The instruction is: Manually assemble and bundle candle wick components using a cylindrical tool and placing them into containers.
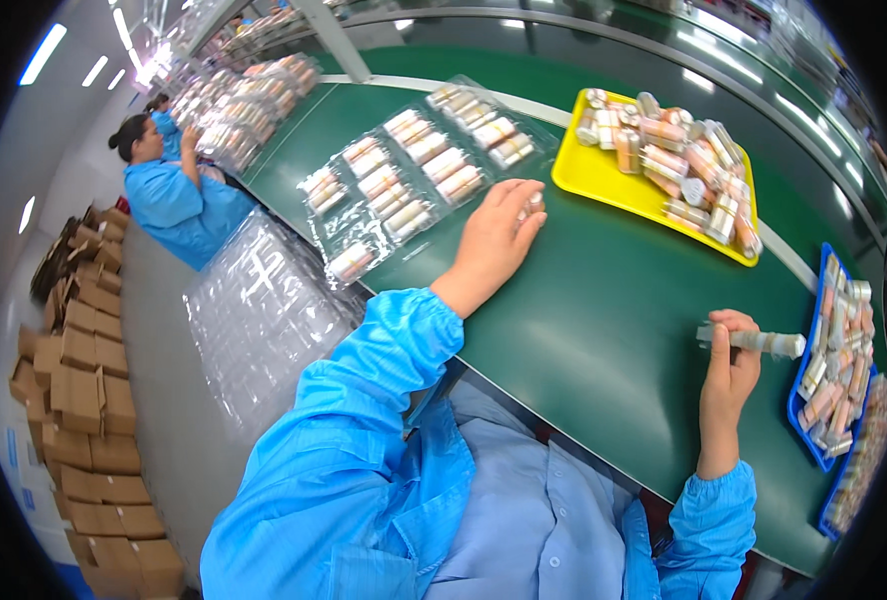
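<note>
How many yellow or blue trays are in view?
3: the yellow tray far across the table, a blue tray beside the right hand, and another blue tray below that one; others may be hidden.

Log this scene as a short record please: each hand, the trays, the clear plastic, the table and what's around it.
Left hand: holds a small pale piece, mostly hidden
Right hand: holds a pale tube-shaped item near the blue tray
Yellow tray: heaped with pale and pinkish cylinders
Blue tray: also filled with cylinders
Clear plastic pack: partly filled, beside the left hand
Table: green surface
Nearest co-worker: blue clothing, upper left
Cardboard boxes: piled at far left
</note>
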The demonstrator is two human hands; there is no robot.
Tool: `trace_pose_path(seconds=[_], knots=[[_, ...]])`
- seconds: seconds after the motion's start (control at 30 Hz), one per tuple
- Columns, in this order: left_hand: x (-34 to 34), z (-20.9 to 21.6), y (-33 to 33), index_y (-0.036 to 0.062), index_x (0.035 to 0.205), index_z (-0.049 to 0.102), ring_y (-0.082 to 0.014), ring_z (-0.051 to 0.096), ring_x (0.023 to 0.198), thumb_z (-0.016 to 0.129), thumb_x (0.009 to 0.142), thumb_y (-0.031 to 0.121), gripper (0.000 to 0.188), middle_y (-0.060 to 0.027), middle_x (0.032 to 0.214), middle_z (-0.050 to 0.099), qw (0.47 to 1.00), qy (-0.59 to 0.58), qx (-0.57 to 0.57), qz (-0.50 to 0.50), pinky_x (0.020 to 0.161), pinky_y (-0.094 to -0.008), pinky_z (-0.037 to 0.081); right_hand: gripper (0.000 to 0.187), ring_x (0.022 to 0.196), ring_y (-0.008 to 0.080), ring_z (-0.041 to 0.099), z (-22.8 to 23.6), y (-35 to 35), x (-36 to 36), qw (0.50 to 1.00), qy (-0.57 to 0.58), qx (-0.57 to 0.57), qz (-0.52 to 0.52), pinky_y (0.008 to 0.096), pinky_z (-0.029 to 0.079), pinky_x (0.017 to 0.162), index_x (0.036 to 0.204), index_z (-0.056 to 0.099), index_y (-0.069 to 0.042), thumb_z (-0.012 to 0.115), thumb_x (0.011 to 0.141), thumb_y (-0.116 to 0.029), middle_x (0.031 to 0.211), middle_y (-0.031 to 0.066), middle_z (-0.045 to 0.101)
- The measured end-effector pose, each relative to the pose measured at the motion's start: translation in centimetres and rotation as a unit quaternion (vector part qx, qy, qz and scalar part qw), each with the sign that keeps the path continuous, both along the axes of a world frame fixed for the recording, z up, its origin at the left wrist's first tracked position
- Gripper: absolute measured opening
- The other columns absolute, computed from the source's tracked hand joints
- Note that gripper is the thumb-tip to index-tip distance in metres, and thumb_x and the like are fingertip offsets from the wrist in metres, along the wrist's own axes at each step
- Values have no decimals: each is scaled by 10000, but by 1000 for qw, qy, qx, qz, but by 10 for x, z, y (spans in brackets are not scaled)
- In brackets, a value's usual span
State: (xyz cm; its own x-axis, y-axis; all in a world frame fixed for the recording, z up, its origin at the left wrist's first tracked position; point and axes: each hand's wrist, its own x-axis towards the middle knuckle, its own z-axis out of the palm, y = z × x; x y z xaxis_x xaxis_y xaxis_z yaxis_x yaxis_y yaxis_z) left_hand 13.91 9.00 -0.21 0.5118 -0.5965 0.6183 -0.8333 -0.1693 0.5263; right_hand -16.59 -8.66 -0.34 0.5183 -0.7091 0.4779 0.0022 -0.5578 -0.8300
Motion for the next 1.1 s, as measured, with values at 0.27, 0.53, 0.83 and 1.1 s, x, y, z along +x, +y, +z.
trace_pose_path(seconds=[0.27,0.53,0.83,1.1], knots=[[34,34,57,54,1233,669,-255,693,963,690,920,119,321,-128,1090,692,992,43,-37,114,834,-359,545,74,964,159,564,-2,2,-2,999,11,39,7,302,473,854,1006,579,-36,596,1009,-107,1094,93,618],[123,42,183,76,1161,695,-386,675,971,660,928,137,244,-190,1107,658,909,-150,178,346,830,-459,559,89,977,176,574,1,10,1,999,30,-7,30,317,482,859,1000,590,-23,594,1010,-111,1098,107,620],[147,24,180,23,1328,576,-447,619,1152,492,1047,376,459,-281,1190,663,954,62,158,248,974,-482,491,102,976,191,581,3,10,0,998,46,-31,19,328,481,861,1001,591,-19,597,1009,-120,1091,116,627],[155,-10,198,41,1519,401,-402,291,1495,373,1035,612,750,-230,1598,342,896,71,324,296,1194,-608,218,95,938,213,603,9,19,5,997,48,-51,36,335,490,848,958,594,-5,603,997,-91,1051,129,631]])
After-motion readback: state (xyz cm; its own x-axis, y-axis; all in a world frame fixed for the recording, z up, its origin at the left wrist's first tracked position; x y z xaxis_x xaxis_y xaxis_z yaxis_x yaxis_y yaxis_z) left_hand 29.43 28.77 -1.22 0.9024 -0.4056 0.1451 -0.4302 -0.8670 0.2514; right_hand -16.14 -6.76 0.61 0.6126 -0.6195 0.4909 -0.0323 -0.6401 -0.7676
